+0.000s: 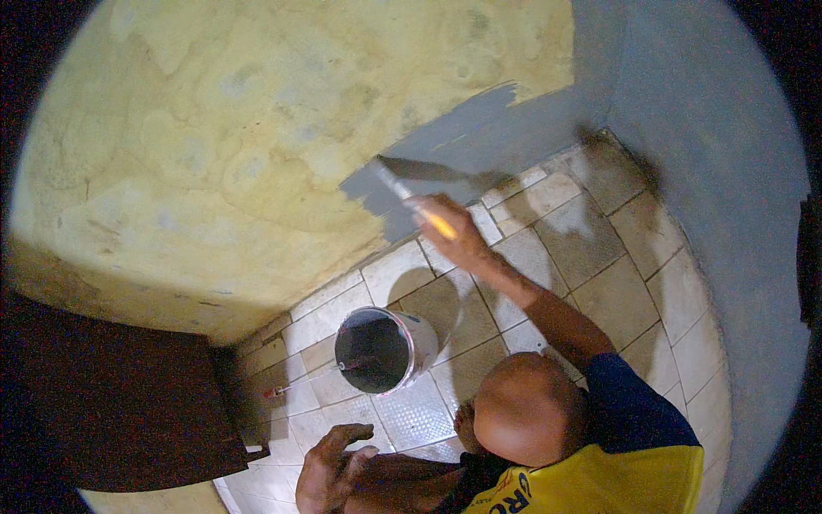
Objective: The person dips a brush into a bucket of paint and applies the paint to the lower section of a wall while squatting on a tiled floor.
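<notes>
My right hand (pixel 446 225) grips a paintbrush (pixel 399 181) with a yellow handle. Its blurred bristle end is at the wall, on the left edge of a fresh grey painted patch (pixel 449 144). To the left and above, the wall (pixel 212 141) is stained yellow. Low in the view, my left hand (pixel 334 466) holds nothing; its thumb and fingers are apart and it lies by my bent leg. Between my hands stands a white bucket (pixel 420 344) with dark grey paint (pixel 369 344) inside. A thin-rodded tool with a red handle (pixel 276 392) leans out over its rim.
A dark brown door or cabinet panel (pixel 128 398) with a small handle (pixel 259 451) stands at the left. The adjoining right wall (pixel 693 128) is grey. Beige floor tiles (pixel 597 289) run along the wall's base. My bent knee (pixel 530 411) is beside the bucket.
</notes>
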The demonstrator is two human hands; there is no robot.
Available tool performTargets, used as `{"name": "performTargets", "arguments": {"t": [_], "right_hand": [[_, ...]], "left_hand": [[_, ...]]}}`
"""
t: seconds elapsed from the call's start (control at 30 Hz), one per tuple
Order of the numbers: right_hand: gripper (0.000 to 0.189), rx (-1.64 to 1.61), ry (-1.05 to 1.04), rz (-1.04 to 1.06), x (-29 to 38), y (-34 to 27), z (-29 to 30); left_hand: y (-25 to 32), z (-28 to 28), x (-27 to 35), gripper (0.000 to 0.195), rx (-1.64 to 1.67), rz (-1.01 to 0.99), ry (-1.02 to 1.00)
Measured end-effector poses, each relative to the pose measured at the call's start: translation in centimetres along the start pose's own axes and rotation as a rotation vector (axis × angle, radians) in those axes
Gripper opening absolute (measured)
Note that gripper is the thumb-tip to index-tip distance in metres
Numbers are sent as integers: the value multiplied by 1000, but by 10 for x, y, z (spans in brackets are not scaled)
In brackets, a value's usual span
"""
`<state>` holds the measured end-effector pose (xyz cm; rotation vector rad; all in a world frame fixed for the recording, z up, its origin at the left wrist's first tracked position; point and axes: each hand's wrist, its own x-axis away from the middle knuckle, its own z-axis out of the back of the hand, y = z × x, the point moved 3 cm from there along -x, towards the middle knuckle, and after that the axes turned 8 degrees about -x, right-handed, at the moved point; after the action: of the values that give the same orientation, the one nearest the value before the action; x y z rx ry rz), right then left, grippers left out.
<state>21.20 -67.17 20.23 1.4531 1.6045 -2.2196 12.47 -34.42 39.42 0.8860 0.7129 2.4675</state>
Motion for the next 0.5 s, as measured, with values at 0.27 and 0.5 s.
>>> {"name": "performTargets", "arguments": {"t": [0.27,0.5], "right_hand": [[26,69,429,-281,-2,52,183],[34,264,368,-180,37,79,60]], "left_hand": [[-20,6,-1,45,-195,-69,-31],[-29,6,-3,35,-99,-53,-28]]}}
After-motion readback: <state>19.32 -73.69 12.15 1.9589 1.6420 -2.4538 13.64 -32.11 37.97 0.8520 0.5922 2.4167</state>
